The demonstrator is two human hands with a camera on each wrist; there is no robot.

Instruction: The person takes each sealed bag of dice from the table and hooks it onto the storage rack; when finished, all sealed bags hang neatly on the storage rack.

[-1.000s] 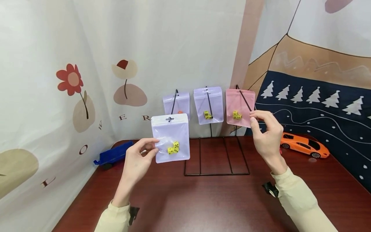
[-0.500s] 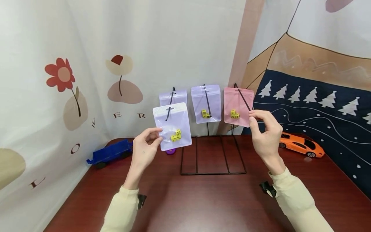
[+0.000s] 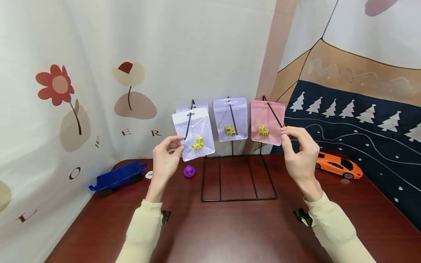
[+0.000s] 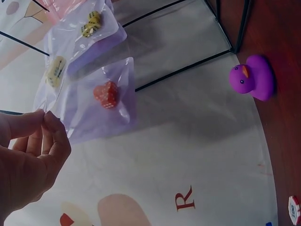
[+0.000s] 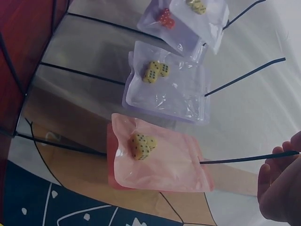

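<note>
My left hand (image 3: 166,159) pinches the left edge of a lavender zip bag (image 3: 195,124) with yellow dice in it. The left hook (image 3: 188,126) of a black wire rack passes through the hole at its top. Behind it on that hook, another lavender bag (image 4: 89,117) with red dice shows in the left wrist view. My right hand (image 3: 300,155) pinches the tip of the right hook (image 3: 275,114), where a pink bag (image 3: 268,122) with yellow dice hangs. On the middle hook hangs a lavender bag (image 3: 240,118), also with yellow dice.
The rack's wire base (image 3: 238,199) lies on the dark red table (image 3: 230,233). A purple rubber duck (image 3: 189,171), a poker chip (image 3: 149,175) and a blue toy trailer (image 3: 116,178) are at left. An orange toy car (image 3: 338,166) sits at right. Printed curtains (image 3: 197,44) hang behind.
My left hand has moved the lavender bag back along the left hook, further from its tip. The duck and chip now show in the head view. My right hand keeps hold of the right hook's tip.
</note>
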